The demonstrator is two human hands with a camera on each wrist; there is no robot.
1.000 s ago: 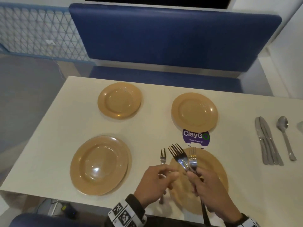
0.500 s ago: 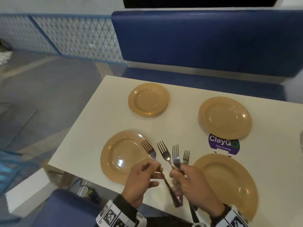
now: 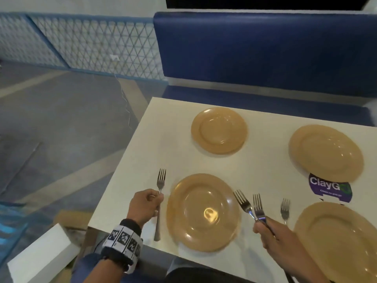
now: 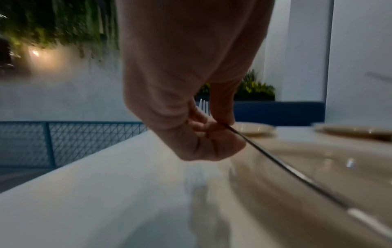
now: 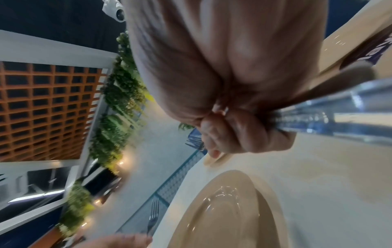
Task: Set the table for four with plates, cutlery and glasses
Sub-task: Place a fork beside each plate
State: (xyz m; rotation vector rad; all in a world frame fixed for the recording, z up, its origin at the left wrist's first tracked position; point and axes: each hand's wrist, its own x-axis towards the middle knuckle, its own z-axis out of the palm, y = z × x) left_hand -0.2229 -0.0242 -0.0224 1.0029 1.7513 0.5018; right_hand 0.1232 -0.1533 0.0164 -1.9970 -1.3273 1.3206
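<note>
Four tan plates sit on the cream table [image 3: 142, 160]: near-left plate [image 3: 204, 213], far-left plate [image 3: 219, 130], far-right plate [image 3: 326, 153], near-right plate [image 3: 336, 237]. My left hand [image 3: 157, 198] pinches a fork [image 3: 160, 184] by its handle, just left of the near-left plate, tines pointing away. The left wrist view shows that fork [image 4: 275, 161] tilted, held between thumb and fingers. My right hand [image 3: 263, 223] grips two forks [image 3: 250, 207] between the two near plates. A further fork [image 3: 285, 210] lies left of the near-right plate.
A purple ClayGo sticker [image 3: 329, 187] is on the table between the right-hand plates. A blue bench [image 3: 265, 54] runs behind the table. The table's left edge is close to my left hand. A white box [image 3: 40, 258] stands on the floor below it.
My left hand has taken one fork from the bunch and carried it leftward across the near-left plate to that plate's left side. The right hand keeps two forks.
</note>
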